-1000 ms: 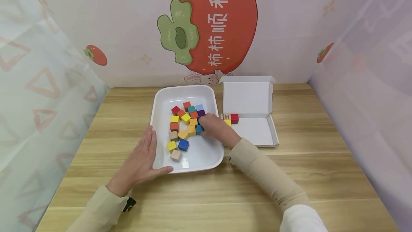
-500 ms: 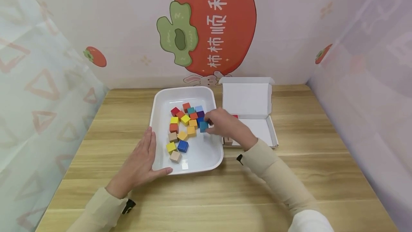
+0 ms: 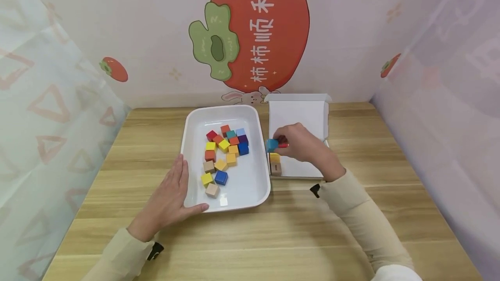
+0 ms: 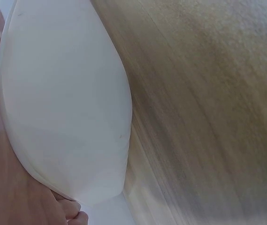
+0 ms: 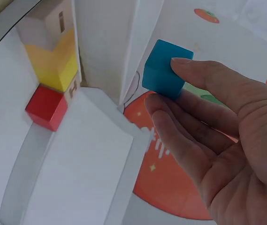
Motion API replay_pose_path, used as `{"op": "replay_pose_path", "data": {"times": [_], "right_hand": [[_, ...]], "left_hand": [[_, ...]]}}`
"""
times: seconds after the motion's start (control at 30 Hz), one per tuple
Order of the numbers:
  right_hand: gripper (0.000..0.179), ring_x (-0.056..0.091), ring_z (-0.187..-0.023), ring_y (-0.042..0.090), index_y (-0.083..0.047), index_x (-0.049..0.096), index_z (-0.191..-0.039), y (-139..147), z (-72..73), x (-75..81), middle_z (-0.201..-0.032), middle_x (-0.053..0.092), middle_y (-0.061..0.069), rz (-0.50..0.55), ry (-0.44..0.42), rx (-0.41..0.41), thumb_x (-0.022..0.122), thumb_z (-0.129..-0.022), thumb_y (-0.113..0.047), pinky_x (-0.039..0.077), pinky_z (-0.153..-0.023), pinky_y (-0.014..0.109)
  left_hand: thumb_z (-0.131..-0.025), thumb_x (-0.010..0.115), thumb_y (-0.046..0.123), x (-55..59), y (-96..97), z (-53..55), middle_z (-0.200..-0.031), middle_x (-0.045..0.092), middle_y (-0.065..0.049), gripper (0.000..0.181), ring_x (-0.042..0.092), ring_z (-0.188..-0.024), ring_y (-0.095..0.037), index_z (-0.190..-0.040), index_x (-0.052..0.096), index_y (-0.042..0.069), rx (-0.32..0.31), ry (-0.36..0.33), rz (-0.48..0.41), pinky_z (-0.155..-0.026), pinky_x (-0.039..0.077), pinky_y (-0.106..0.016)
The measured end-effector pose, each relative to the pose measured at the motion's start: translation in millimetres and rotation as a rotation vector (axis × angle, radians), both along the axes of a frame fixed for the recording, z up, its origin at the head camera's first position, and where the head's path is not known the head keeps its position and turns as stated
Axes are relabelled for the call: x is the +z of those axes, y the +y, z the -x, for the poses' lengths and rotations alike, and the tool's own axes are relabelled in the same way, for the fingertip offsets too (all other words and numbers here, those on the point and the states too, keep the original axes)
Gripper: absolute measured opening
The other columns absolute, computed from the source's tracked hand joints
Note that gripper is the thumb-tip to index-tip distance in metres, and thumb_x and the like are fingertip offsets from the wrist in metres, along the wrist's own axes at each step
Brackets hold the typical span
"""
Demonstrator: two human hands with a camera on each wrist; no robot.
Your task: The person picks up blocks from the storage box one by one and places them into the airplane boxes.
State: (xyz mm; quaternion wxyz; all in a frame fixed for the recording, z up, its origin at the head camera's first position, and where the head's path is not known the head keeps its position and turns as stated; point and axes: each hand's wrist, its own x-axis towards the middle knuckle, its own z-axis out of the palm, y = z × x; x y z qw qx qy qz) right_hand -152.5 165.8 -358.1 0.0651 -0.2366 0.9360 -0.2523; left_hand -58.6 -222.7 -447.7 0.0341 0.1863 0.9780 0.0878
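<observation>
My right hand pinches a teal-blue cube between thumb and fingertips, held over the left side of the open white cardboard box. Inside that box a red cube, a yellow cube and a plain wooden cube line the left wall; a letter H shows on another block there. My left hand lies along the near left corner of the white tray, fingers straight against its side and thumb on the front rim. In the left wrist view the tray's outer wall fills the left half.
Several coloured cubes lie loose in the tray, among them a blue cube and a pale wooden cube. The box lid stands raised at the back. Tray and box sit side by side on the wooden table, before a printed backdrop.
My right hand has picked the teal-blue cube out of the tray's right side and carried it right, over the box. The left hand stays at the tray.
</observation>
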Motion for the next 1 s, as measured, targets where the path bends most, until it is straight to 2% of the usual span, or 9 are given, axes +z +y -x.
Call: {"op": "replay_pose_path", "data": {"times": [0.2, 0.37, 0.6, 1.0], "right_hand": [[0.027, 0.073, -0.090, 0.020, -0.001, 0.078, -0.111, 23.3, 6.2, -15.2, -0.103, 0.079, 0.010, -0.026, -0.005, -0.051, 0.087, -0.087, -0.010, 0.066, -0.087, 0.038], [0.029, 0.071, -0.091, 0.022, -0.001, 0.078, -0.114, 32.9, 11.0, -28.4, -0.105, 0.078, 0.011, -0.072, -0.052, -0.095, 0.086, -0.088, -0.011, 0.065, -0.090, 0.040], [0.028, 0.070, -0.093, 0.022, -0.002, 0.078, -0.115, 34.9, 16.9, -45.3, -0.106, 0.078, 0.011, -0.079, -0.082, -0.099, 0.084, -0.089, -0.009, 0.064, -0.092, 0.040], [0.029, 0.068, -0.093, 0.021, -0.002, 0.078, -0.115, 27.9, 21.7, -63.0, -0.106, 0.078, 0.011, -0.133, -0.053, -0.129, 0.085, -0.088, -0.010, 0.063, -0.092, 0.040]], "left_hand": [[-0.083, 0.059, 0.084, -0.8, -0.3, -0.8, -0.178, -0.001, -0.022, 0.132, 0.008, -0.165, -0.044, -0.167, 0.010, -0.005, -0.004, -0.004, 0.000, -0.128, 0.027, -0.062], [-0.083, 0.059, 0.084, -0.8, -0.3, -1.3, -0.178, -0.001, -0.023, 0.132, 0.008, -0.165, -0.044, -0.167, 0.010, -0.005, -0.003, -0.008, 0.006, -0.128, 0.027, -0.061], [-0.084, 0.060, 0.083, 0.5, 0.7, 0.1, -0.177, 0.000, -0.025, 0.131, 0.009, -0.164, -0.046, -0.166, 0.010, -0.007, -0.007, -0.011, 0.016, -0.128, 0.027, -0.062], [-0.084, 0.058, 0.085, 0.8, 0.7, 0.1, -0.178, -0.003, -0.021, 0.132, 0.006, -0.165, -0.043, -0.167, 0.010, -0.005, 0.002, -0.004, 0.016, -0.128, 0.027, -0.060]]}}
